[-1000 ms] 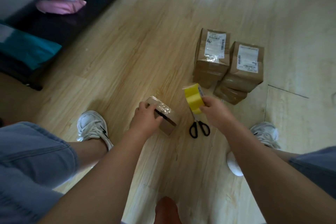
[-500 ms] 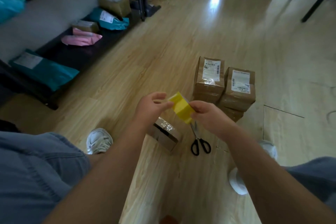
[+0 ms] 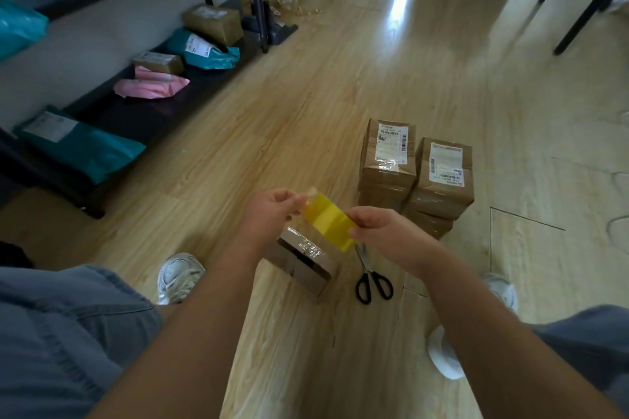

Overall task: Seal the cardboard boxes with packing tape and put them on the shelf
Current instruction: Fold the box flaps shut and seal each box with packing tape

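Observation:
A yellow roll of packing tape [image 3: 329, 222] is held in the air between both hands. My right hand [image 3: 380, 231] grips the roll from the right. My left hand [image 3: 272, 210] pinches the loose tape end at the roll's upper left. Below them, on the wooden floor, lies a small cardboard box [image 3: 304, 262] with shiny tape and a dark gap on its top. Two stacks of labelled cardboard boxes [image 3: 388, 163] [image 3: 442, 180] stand just beyond my hands. The dark shelf [image 3: 143, 112] runs along the left wall.
Black-handled scissors [image 3: 372, 277] lie on the floor right of the small box. The shelf's bottom board holds teal [image 3: 80, 146] and pink [image 3: 151, 87] mailer bags and small boxes [image 3: 212, 22]. Shelf posts [image 3: 257, 0] and chair legs [image 3: 578, 17] stand farther back. My shoes flank the box.
My left hand left the small box and rose to the tape roll, now pinching its end. The roll was brought to centre. The view tilted up, showing more shelf.

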`<state>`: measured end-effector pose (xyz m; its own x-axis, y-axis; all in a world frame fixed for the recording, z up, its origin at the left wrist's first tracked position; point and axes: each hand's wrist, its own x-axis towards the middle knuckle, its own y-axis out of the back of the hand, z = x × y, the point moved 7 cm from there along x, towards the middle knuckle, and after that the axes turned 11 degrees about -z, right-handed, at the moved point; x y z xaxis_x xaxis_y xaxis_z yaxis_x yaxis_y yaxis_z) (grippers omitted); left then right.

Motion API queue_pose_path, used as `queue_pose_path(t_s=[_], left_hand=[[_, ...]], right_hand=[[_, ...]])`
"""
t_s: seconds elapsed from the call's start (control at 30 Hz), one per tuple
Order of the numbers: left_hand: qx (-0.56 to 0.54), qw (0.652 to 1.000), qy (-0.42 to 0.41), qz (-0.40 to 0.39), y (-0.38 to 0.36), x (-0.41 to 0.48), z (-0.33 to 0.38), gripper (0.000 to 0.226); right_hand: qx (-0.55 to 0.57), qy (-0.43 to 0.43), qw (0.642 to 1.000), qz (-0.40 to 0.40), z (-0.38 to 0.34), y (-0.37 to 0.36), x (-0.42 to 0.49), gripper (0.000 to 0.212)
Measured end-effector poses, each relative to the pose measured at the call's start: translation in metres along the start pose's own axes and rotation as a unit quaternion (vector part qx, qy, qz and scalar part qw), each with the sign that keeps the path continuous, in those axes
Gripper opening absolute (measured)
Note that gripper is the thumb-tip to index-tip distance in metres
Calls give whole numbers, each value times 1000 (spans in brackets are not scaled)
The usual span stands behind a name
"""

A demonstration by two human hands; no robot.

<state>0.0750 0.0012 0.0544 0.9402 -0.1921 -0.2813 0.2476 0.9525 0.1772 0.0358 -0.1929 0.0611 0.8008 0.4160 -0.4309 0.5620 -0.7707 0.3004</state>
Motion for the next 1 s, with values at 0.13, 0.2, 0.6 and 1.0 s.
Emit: queue_pose_path(t_s=[0.13,0.2,0.6,1.0], left_hand=[[6,1000,16,-10,1,2,-6,25],[-8,1000,26,-10,1,2,-7,32],[-36,998,22,-52,1,1,-11,19],[-8,994,62,-89,-3,4,-23,48]], right_hand=[[0,2,1000,-19,2,-4,2,32],[20,5,999,-28,6,-5,3,32],[72,15,995,-60,15,-4,3,33],[140,-19,988,-65,25,-9,8,23]])
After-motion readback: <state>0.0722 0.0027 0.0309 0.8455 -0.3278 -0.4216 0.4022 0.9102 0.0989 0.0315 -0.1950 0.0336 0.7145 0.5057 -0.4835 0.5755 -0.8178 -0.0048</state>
